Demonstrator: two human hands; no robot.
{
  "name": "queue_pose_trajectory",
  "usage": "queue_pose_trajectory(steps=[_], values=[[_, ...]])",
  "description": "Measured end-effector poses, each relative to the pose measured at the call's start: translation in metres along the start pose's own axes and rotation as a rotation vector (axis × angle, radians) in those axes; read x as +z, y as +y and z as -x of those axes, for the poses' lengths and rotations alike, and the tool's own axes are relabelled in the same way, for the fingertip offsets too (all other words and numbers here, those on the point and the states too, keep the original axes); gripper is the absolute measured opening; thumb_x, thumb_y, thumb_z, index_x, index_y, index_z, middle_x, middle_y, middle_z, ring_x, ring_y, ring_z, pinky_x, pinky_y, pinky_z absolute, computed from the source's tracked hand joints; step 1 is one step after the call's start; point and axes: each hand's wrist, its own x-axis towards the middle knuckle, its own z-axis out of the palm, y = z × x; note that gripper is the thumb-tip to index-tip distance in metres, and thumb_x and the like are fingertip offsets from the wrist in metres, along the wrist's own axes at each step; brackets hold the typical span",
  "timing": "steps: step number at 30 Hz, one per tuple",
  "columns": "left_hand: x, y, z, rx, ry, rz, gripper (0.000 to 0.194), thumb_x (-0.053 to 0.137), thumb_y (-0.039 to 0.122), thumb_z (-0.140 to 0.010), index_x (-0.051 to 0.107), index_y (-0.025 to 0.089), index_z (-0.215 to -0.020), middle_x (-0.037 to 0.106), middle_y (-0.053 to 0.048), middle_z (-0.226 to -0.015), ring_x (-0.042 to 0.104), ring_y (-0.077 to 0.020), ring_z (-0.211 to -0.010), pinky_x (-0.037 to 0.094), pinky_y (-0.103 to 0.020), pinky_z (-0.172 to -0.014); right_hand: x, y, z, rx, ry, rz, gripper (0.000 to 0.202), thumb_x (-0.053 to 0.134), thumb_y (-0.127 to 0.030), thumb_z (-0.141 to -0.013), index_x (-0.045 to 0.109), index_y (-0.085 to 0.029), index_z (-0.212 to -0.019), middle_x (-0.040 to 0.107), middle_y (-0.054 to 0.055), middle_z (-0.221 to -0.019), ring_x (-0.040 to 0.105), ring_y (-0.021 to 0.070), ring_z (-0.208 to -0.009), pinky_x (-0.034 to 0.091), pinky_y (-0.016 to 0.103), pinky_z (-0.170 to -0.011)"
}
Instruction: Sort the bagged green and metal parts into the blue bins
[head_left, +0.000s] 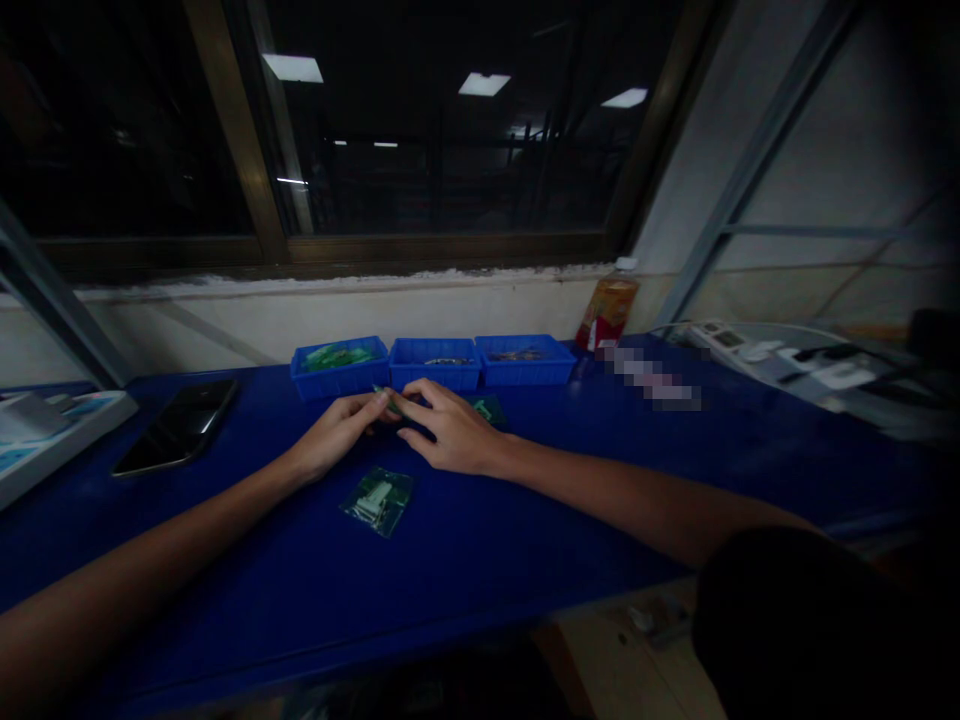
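Observation:
My left hand (339,432) and my right hand (448,428) meet over the blue table, in front of the blue bins. Between their fingertips is a small greenish plastic bag (391,400), pinched by both. A clear bag with white and metallic pieces (379,500) lies flat on the table, nearer to me than the hands. Another small green bag (487,408) lies just behind my right hand, partly covered by it. The left blue bin (341,380) holds green bags; the middle bin (436,377) and right bin (529,373) hold small thin metallic parts.
A black phone (178,427) and a white power strip (64,440) lie at the left. An amber bottle (609,312) stands at the back right, beside a blurred patch. Cables and another power strip (787,368) sit far right.

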Motion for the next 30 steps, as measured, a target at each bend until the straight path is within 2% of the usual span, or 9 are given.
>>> queue_pose_trajectory(steps=[5,8,13,16,20,23,25,27,30], values=[[0.005,0.004,0.0,0.072,-0.009,-0.049,0.031,0.051,0.04,-0.08,0.06,0.016,-0.098,0.065,-0.005,-0.095,0.057,-0.0184,-0.087,0.041,-0.031,-0.079,0.001,-0.003,0.0,0.039,0.005,-0.039,0.046,0.049,-0.028,-0.082,0.045,-0.014,-0.125,0.046,0.012,-0.11,0.045,0.0212,-0.102,0.042,0.04,-0.091],[0.005,0.0,-0.001,0.149,0.01,-0.113,0.037,0.052,0.036,-0.08,0.052,0.015,-0.111,0.062,-0.007,-0.101,0.057,-0.0186,-0.09,0.043,-0.033,-0.081,0.002,-0.005,-0.002,0.114,0.039,-0.17,0.046,0.05,-0.03,-0.081,0.047,-0.014,-0.124,0.05,0.01,-0.105,0.049,0.0188,-0.098,0.042,0.037,-0.09],[0.004,-0.002,0.002,0.234,0.132,-0.386,0.05,0.053,0.033,-0.079,0.039,0.017,-0.124,0.061,-0.01,-0.103,0.058,-0.0214,-0.093,0.047,-0.034,-0.073,0.002,-0.004,-0.007,0.308,0.104,-0.506,0.029,0.047,-0.036,-0.083,0.061,-0.015,-0.097,0.059,0.006,-0.094,0.054,0.0151,-0.089,0.044,0.031,-0.08],[0.005,0.002,0.006,0.379,0.112,-0.516,0.04,0.052,0.027,-0.08,0.046,0.02,-0.119,0.057,-0.009,-0.111,0.054,-0.0212,-0.1,0.046,-0.036,-0.079,0.003,-0.001,-0.008,0.428,0.056,-0.645,0.035,0.04,-0.043,-0.085,0.061,-0.015,-0.079,0.059,0.003,-0.078,0.054,0.0138,-0.076,0.042,0.029,-0.071],[0.008,0.006,0.008,0.529,0.036,-0.643,0.029,0.051,0.021,-0.08,0.053,0.022,-0.109,0.055,-0.007,-0.115,0.049,-0.0208,-0.107,0.037,-0.041,-0.093,0.009,0.007,-0.008,0.55,0.059,-0.677,0.037,0.039,-0.046,-0.084,0.055,-0.015,-0.07,0.054,-0.001,-0.065,0.05,0.0122,-0.064,0.038,0.026,-0.062],[0.009,0.009,0.008,0.508,0.034,-0.634,0.025,0.05,0.023,-0.082,0.055,0.022,-0.106,0.056,-0.006,-0.114,0.05,-0.0197,-0.106,0.036,-0.039,-0.094,0.011,0.008,-0.008,0.589,0.11,-0.605,0.038,0.035,-0.044,-0.086,0.053,-0.015,-0.069,0.052,-0.001,-0.061,0.049,0.0115,-0.06,0.037,0.024,-0.057],[0.008,0.011,0.007,0.464,0.061,-0.591,0.021,0.048,0.027,-0.083,0.058,0.02,-0.101,0.057,-0.007,-0.109,0.051,-0.0195,-0.103,0.036,-0.037,-0.092,0.009,0.005,-0.007,0.558,0.15,-0.482,0.039,0.032,-0.043,-0.088,0.055,-0.015,-0.072,0.054,0.0,-0.06,0.05,0.0116,-0.058,0.036,0.024,-0.056],[0.007,0.012,0.006,0.395,0.087,-0.514,0.024,0.044,0.033,-0.085,0.06,0.018,-0.093,0.059,-0.007,-0.101,0.052,-0.0196,-0.098,0.037,-0.035,-0.09,0.006,0.0,-0.005,0.474,0.162,-0.315,0.037,0.032,-0.041,-0.089,0.059,-0.016,-0.081,0.058,0.001,-0.064,0.053,0.0122,-0.06,0.037,0.025,-0.057],[0.004,0.012,0.004,0.211,0.113,-0.312,0.041,0.032,0.043,-0.088,0.062,0.016,-0.08,0.061,-0.005,-0.083,0.054,-0.0191,-0.085,0.039,-0.032,-0.081,0.003,-0.007,-0.001,0.312,0.112,-0.144,0.029,0.038,-0.035,-0.088,0.059,-0.021,-0.103,0.066,0.002,-0.08,0.059,0.0133,-0.068,0.041,0.025,-0.064]])
